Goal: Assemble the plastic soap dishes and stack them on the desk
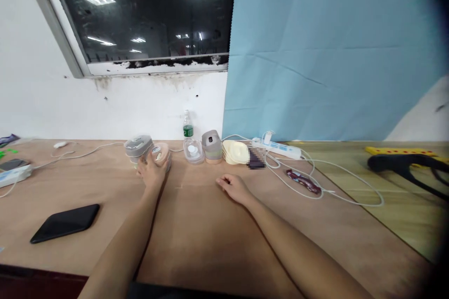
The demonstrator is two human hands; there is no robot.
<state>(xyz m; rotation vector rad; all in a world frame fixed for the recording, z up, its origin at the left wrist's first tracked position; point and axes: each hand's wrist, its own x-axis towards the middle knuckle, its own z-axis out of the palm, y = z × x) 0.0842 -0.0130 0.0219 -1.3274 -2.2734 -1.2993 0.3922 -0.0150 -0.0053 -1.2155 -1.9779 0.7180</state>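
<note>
My left hand [152, 171] reaches to the back of the table, its fingers round the near side of a pale pink container [162, 152] with a clear lid. Close beside it on the left stands a grey-lidded container [138, 145]. My right hand [235, 188] rests over the bare tabletop with its fingers curled in, and nothing shows in them. Beyond that hand are a clear lid-like piece [194, 150], a grey and peach container [212, 147] and a stack of cream-coloured lids [235, 152].
A water bottle [188, 126] stands against the wall. Rightward lie a power strip [280, 148], looping white cables and a snack wrapper [303, 181]. A black phone [65, 222] lies at the left. A black object [403, 164] sits at the far right.
</note>
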